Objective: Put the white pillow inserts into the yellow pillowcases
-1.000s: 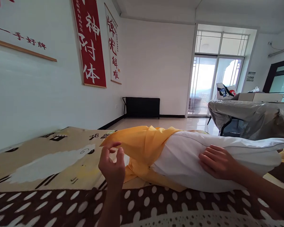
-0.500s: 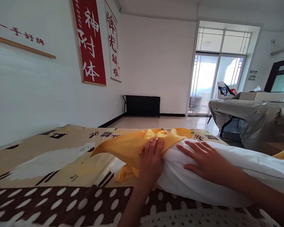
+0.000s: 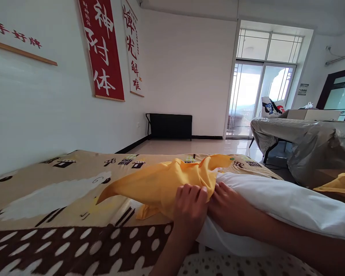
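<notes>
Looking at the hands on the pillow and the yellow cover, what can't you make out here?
- Head view: the right hand has fingertips tucked under the yellow pillowcase, so its grip is hidden.
- The white pillow runs off the right edge.
- The left hand covers the pillowcase opening.

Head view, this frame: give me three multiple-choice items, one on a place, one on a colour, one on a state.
1. Where does the left hand rest?
A. on the yellow pillowcase at the open edge, where it meets the white pillow
B. on the wall
C. on the grey-covered table

2. What colour is the big hanging banner with white characters?
A. blue
B. red
C. green

3. How far is the pillow inside the pillowcase?
A. fully covered
B. not touching it
C. only one end is in, most still bare

Answers: 1 A, its fingers lie on the yellow fabric beside the right hand. 2 B, the cloth is red. 3 C, white pillow shows bare to the right.
</notes>
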`<state>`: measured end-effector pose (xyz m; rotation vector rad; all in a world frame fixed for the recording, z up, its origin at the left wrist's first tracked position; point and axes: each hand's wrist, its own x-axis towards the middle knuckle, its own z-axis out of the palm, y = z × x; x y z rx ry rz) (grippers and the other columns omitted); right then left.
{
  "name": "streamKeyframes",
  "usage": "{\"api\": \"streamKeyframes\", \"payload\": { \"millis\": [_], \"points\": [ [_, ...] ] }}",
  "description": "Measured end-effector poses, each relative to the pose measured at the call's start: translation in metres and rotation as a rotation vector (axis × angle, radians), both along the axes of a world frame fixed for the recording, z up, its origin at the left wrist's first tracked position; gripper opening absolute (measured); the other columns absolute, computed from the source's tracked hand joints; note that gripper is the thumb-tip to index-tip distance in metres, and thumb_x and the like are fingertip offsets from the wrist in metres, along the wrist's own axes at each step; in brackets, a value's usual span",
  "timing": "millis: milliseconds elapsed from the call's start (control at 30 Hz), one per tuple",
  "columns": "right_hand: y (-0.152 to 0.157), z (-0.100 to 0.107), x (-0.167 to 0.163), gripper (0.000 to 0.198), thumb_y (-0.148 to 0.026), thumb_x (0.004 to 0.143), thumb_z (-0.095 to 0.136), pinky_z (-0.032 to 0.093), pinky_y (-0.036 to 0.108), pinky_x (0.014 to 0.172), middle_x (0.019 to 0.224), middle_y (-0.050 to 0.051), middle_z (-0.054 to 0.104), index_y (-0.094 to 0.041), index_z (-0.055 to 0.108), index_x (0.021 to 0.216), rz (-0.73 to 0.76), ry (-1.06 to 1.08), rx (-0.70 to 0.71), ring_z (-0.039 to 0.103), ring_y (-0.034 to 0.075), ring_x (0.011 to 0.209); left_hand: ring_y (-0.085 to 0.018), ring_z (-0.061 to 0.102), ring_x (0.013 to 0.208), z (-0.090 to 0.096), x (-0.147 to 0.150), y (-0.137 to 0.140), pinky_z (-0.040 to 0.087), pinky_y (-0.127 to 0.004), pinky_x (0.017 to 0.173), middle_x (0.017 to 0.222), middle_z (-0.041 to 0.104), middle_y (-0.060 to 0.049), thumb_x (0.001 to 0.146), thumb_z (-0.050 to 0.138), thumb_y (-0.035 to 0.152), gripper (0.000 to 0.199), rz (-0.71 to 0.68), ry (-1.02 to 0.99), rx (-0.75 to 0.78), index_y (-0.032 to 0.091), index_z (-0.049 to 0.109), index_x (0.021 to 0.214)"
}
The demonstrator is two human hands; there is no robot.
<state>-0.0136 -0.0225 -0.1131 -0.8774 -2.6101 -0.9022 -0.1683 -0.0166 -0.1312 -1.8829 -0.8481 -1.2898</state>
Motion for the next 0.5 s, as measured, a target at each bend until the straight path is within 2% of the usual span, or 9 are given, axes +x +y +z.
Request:
{"api": "streamKeyframes", "payload": {
  "millis": [133, 367, 500],
  "points": [
    [0.013, -0.004, -0.001, 0.025, -0.020, 0.087, 0.045, 0.030, 0.046, 0.102, 0.112, 0.008, 0.063, -0.022, 0.064, 0.103, 0.054, 0.042, -0.034, 0.050, 0.026, 0.110, -0.016, 0.044, 0.062, -0.006, 0.011, -0.002, 0.033, -0.030, 0.061, 0.064, 0.051, -0.003, 0.084, 0.046, 0.007, 0.012, -0.066, 0.067, 0.043, 0.013, 0.055, 0.082],
    [0.034, -0.004, 0.014, 0.023, -0.017, 0.085, 0.048, 0.041, 0.046, 0.084, 0.098, 0.013, 0.067, -0.016, 0.067, 0.098, -0.223, 0.082, 0.017, 0.057, 0.029, 0.092, -0.015, 0.041, 0.056, -0.017, 0.018, 0.001, 0.032, -0.030, 0.057, 0.058, 0.049, -0.003, 0.082, 0.040, 0.001, 0.018, -0.092, 0.052, 0.084, 0.012, 0.054, 0.085],
    [0.040, -0.004, 0.007, 0.029, -0.018, 0.087, 0.044, 0.038, 0.048, 0.089, 0.108, 0.009, 0.066, -0.024, 0.064, 0.107, -0.210, 0.125, 0.037, 0.055, 0.029, 0.101, -0.015, 0.042, 0.053, -0.025, 0.030, -0.007, 0.032, -0.029, 0.053, 0.057, 0.048, -0.002, 0.081, 0.037, 0.001, 0.019, -0.132, 0.017, 0.028, 0.014, 0.051, 0.084]
  ]
}}
